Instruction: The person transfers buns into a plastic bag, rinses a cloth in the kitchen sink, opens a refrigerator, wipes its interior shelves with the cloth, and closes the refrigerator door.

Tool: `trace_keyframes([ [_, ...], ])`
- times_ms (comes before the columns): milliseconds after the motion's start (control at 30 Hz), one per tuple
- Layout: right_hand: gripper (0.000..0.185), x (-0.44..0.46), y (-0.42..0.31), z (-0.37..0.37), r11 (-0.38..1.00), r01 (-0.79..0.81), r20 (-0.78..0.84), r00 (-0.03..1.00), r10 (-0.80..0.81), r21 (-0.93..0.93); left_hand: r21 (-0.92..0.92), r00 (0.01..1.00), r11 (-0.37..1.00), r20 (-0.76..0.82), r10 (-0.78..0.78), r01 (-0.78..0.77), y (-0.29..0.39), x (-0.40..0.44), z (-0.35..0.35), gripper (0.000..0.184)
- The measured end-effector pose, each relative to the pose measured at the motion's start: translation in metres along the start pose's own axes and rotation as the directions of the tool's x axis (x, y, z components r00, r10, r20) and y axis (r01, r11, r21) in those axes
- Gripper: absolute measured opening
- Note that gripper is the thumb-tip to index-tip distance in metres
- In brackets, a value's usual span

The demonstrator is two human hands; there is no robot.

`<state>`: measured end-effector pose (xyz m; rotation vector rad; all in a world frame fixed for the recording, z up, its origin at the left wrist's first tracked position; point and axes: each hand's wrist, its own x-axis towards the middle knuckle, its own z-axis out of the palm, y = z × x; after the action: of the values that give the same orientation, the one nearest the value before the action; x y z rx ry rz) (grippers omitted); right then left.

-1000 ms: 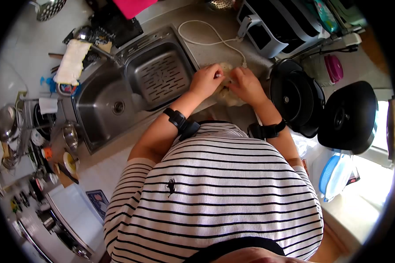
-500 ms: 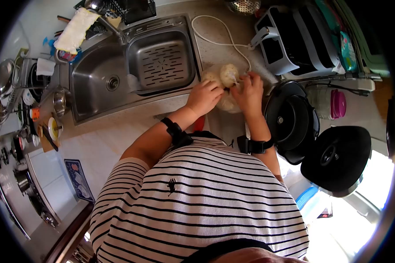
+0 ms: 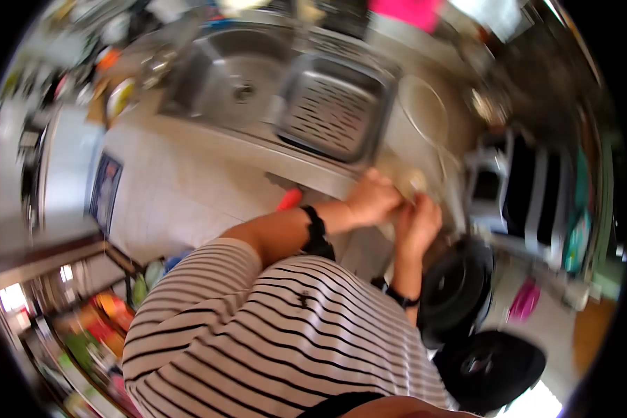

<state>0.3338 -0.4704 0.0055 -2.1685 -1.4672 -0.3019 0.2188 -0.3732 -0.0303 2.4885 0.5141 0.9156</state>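
My left hand (image 3: pixel 373 200) and my right hand (image 3: pixel 419 224) come close together at the counter's edge, right of the sink. Both are closed, with their fingers at a clear plastic bag (image 3: pixel 412 180) that has pale, round lumps in it. Motion blur smears the fingertips and the bag, so what the lumps are cannot be made out. The bag sits on the counter, partly hidden behind my hands.
A double sink (image 3: pixel 331 104) with a slotted tray lies to the left. On the right stand a grey and black appliance (image 3: pixel 529 195), its white cord (image 3: pixel 442 115), and a black pot (image 3: pixel 460 289) with a raised black lid (image 3: pixel 491 369). A red object (image 3: pixel 290 200) shows below the counter.
The camera view has swung round, so the sink and counter sit further right and tilted. My hands have drawn closer together at the bag.
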Motion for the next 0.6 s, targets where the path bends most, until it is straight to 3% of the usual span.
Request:
trace_keyframes([
  [67,0.023,-0.003,0.007,0.014,0.976,-0.188,0.112,0.978,0.176,0.108,-0.002,0.995,0.999,0.088,-0.038,0.038,-0.002,0.003,0.006,0.01],
  [100,0.018,0.002,0.001,0.008,0.884,-0.407,0.287,0.896,0.339,0.228,0.036,0.983,0.996,0.162,-0.088,0.083,-0.001,0.004,0.005,0.011],
  [133,0.02,0.0,0.014,0.016,0.827,-0.391,0.322,0.907,0.272,0.403,0.032,0.98,0.996,0.18,-0.083,0.079,-0.001,0.004,-0.001,0.012],
  [167,0.021,-0.001,0.019,0.013,0.827,-0.388,0.341,0.905,0.256,0.407,-0.012,0.996,0.999,0.081,-0.042,0.043,-0.002,0.002,-0.007,0.015],
  [233,0.019,0.01,0.001,0.001,0.861,-0.344,0.286,0.926,0.245,0.375,-0.138,0.921,0.989,0.389,0.014,0.044,-0.013,0.0,-0.028,0.014],
  [267,0.016,0.01,-0.017,-0.01,0.889,-0.306,0.212,0.946,0.245,0.341,-0.276,0.94,0.961,0.336,0.061,0.036,-0.018,-0.008,-0.045,0.014],
  [333,0.009,0.011,-0.03,-0.015,0.914,-0.236,0.186,0.965,0.182,0.331,-0.355,0.908,0.928,0.416,0.049,0.113,-0.036,-0.024,-0.081,0.017],
  [400,0.006,0.016,-0.054,-0.02,0.858,-0.295,0.26,0.945,0.197,0.421,-0.455,0.935,0.869,0.354,-0.023,0.193,-0.072,-0.061,-0.117,0.019],
  [467,0.009,0.024,-0.089,-0.025,0.845,-0.31,0.316,0.932,0.179,0.435,-0.326,0.889,0.895,0.435,-0.144,0.304,-0.111,-0.105,-0.18,0.025],
  [533,0.008,0.027,-0.125,-0.02,0.836,-0.314,0.373,0.916,0.143,0.45,-0.249,0.886,0.871,0.317,-0.339,0.422,-0.153,-0.17,-0.233,0.026],
  [600,0.007,0.023,-0.175,-0.004,0.798,-0.329,0.429,0.898,0.099,0.505,-0.157,0.79,0.78,0.238,-0.566,0.606,-0.178,-0.238,-0.299,0.027],
])
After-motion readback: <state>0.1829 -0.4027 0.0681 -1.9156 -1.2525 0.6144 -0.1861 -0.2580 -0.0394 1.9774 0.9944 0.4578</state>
